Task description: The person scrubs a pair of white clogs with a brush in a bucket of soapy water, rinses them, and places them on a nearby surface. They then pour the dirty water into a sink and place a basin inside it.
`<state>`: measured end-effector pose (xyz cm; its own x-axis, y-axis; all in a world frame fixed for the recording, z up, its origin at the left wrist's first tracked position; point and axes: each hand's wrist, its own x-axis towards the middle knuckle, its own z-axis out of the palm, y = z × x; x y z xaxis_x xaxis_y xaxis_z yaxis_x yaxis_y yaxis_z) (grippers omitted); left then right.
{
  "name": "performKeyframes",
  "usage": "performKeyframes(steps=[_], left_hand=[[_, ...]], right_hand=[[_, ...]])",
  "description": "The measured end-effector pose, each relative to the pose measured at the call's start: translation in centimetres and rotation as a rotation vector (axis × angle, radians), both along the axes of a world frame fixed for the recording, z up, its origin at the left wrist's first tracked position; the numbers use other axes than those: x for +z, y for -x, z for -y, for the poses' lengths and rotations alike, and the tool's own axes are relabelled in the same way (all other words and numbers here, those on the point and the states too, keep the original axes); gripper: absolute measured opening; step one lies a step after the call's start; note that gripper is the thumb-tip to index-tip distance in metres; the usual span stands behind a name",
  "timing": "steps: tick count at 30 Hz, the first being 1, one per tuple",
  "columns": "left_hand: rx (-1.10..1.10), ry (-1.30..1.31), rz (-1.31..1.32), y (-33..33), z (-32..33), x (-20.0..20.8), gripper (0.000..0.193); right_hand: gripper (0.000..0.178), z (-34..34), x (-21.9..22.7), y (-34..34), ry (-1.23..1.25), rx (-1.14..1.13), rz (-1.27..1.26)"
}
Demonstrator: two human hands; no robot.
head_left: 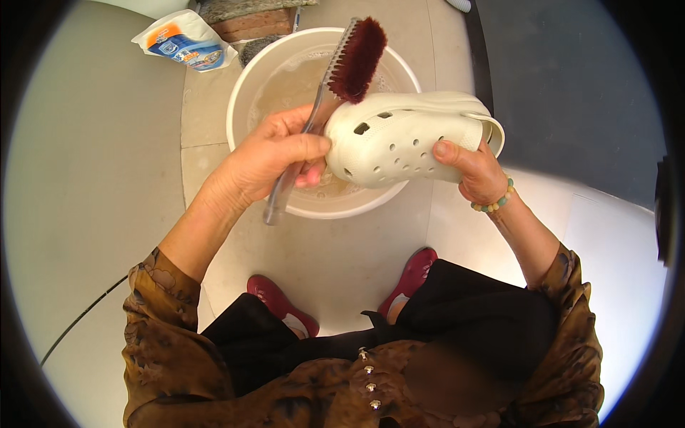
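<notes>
My left hand (275,153) is closed around the clear handle of a scrubbing brush (359,60) with dark red bristles. The brush head points up and away, its bristles facing right near the shoe's upper edge. A cream-coloured clog (410,143) with round holes lies on its side in the air, toe to the left. My right hand (481,171) grips it at the heel end, thumb on the perforated upper and fingers hidden behind. My left fingertips are at the clog's toe; whether they press on it I cannot tell. Below both hands stands a white basin (239,107) of cloudy water.
A white, blue and orange soft pouch (185,43) stands behind the basin at the left, beside stacked bricks or stone slabs (253,21). A dark panel (571,93) borders the right side. A thin black cable (85,314) runs along the lower left. My red shoes (282,303) rest near the basin.
</notes>
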<state>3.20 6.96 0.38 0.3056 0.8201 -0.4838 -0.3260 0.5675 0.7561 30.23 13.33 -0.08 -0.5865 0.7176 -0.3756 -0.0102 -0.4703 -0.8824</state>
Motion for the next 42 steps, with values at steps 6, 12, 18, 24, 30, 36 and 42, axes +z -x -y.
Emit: performKeyframes(steps=[6,12,18,24,30,36,42], left_hand=[[0.134,0.086,0.046,-1.2,0.5,0.0,0.037],[0.116,0.061,0.009,-1.6,0.0,0.2,0.038],[0.13,0.117,-0.166,-1.9,-0.3,1.0,0.037],[0.062,0.311,-0.299,-1.3,-1.3,1.2,0.039],[0.061,0.303,-0.113,-0.5,-1.3,1.2,0.037],[0.113,0.187,-0.005,-0.5,0.7,0.5,0.032],[0.107,0.06,0.027,-1.0,0.8,-0.2,0.024]], right_hand=[[0.057,0.2,0.1,0.0,0.0,0.006,0.007],[0.054,0.4,0.3,-0.1,0.005,-0.012,-0.017],[0.05,0.9,-0.1,0.5,-0.072,0.008,-0.01],[0.047,1.8,-0.4,2.0,-0.227,0.055,0.055],[0.046,1.5,0.1,2.0,-0.091,0.031,0.075],[0.051,0.6,0.3,0.7,0.022,-0.018,0.022],[0.056,0.0,1.1,0.5,0.02,-0.017,0.04]])
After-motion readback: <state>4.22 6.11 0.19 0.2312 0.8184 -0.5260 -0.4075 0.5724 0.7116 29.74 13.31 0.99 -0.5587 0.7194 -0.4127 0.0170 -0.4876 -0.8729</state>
